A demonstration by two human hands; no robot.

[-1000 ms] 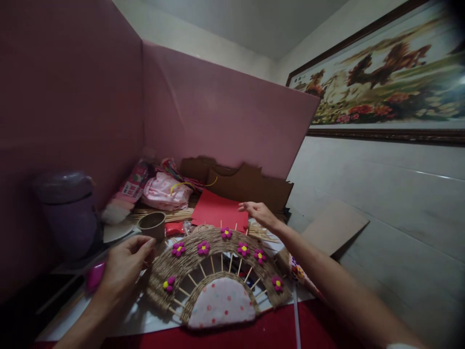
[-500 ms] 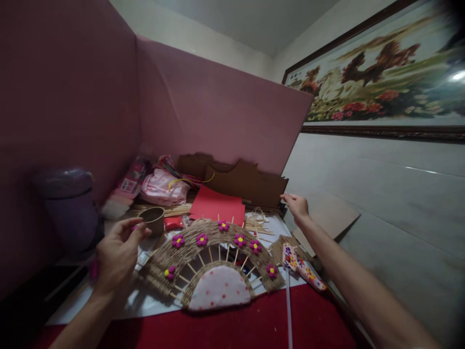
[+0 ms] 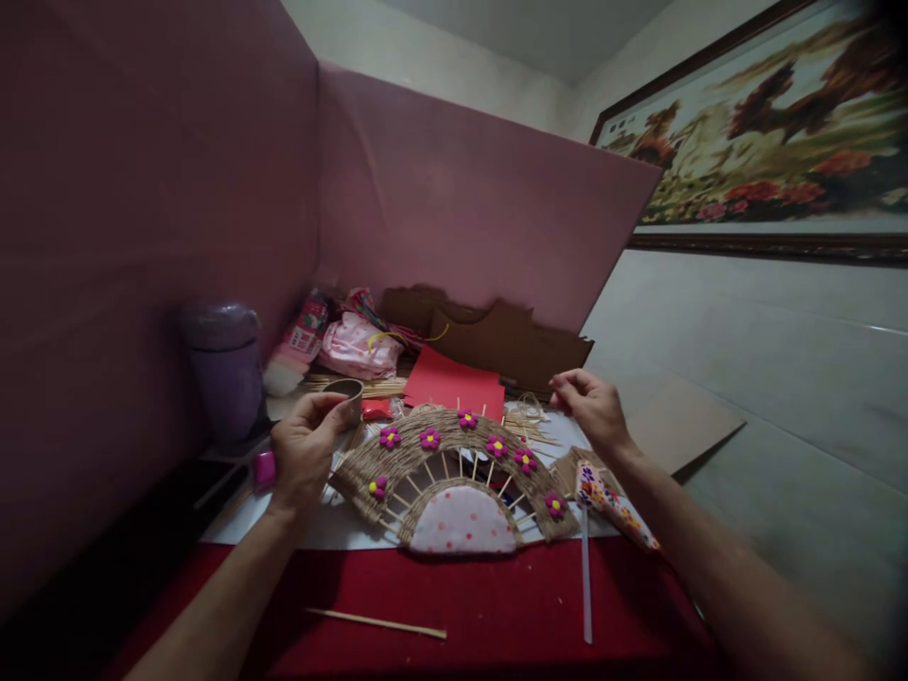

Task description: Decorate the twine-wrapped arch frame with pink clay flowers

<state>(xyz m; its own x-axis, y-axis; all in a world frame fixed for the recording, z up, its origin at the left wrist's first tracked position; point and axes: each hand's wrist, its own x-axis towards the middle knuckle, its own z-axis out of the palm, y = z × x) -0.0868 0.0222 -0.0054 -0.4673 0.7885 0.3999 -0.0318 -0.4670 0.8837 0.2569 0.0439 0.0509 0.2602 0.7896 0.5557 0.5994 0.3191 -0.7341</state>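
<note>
A fan-shaped piece wound with brown twine [image 3: 418,465] lies at the middle, its thin sticks spreading from a white half-round pad with red dots [image 3: 464,522]. Magenta flowers with yellow centres [image 3: 497,446] dot its band; at the left end, one flower [image 3: 377,487] shows only a few petals. My left hand [image 3: 305,445] is closed in a pinch left of the fan, overlapping a cardboard ring [image 3: 347,390] in view; its contents are hidden. Beside it sits a magenta lump [image 3: 265,469]. My right hand [image 3: 588,407] pinches above the fan's right side, contents too small to tell.
A purple cup [image 3: 225,374] stands at the left by the pink partition. Red sheets [image 3: 452,380], torn cardboard [image 3: 489,340] and pink dotted cloth [image 3: 360,345] lie behind. In front are a loose stick [image 3: 375,623] and a glue stick [image 3: 586,577] from a flowery glue gun [image 3: 602,497].
The view has swung left and tilted down, bringing the loose stick into sight. My left hand has moved closer to the cardboard ring in view; the magenta bit between its fingers no longer shows.
</note>
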